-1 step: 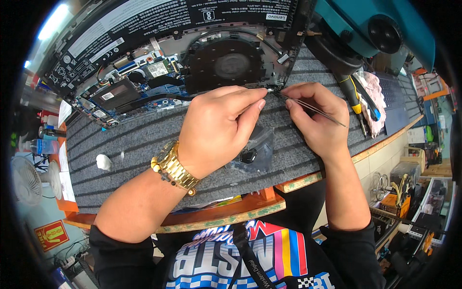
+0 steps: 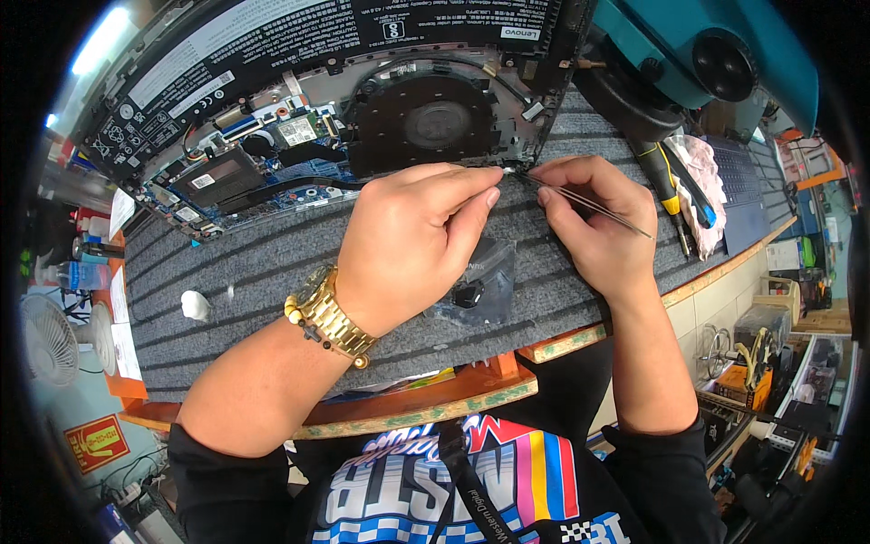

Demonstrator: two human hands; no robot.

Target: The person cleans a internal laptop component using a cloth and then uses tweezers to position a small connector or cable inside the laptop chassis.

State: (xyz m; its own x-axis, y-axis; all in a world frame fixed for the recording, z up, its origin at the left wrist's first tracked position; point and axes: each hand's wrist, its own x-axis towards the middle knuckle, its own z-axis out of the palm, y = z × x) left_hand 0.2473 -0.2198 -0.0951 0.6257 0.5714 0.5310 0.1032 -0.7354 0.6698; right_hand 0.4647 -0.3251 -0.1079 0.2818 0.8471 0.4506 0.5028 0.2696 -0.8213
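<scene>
An opened laptop (image 2: 272, 109) lies bottom-up on a grey ribbed mat (image 2: 272, 263), with its black fan (image 2: 426, 122), battery and circuit board exposed. My left hand (image 2: 408, 245), wearing a gold wristwatch, reaches to the laptop's near edge beside the fan. Its forefinger and thumb are drawn together there. I cannot tell whether anything small is pinched between them. My right hand (image 2: 594, 227) holds thin metal tweezers (image 2: 580, 201), whose tips meet my left fingertips at that same edge. A small clear bag with a dark part (image 2: 476, 286) lies on the mat under my hands.
Screwdrivers with yellow and blue handles (image 2: 671, 195) lie on a cloth at the right, beneath a teal machine (image 2: 689, 54). A small white lump (image 2: 195, 304) sits on the mat's left. A desk fan (image 2: 45, 340) stands at far left, shelves of clutter at right.
</scene>
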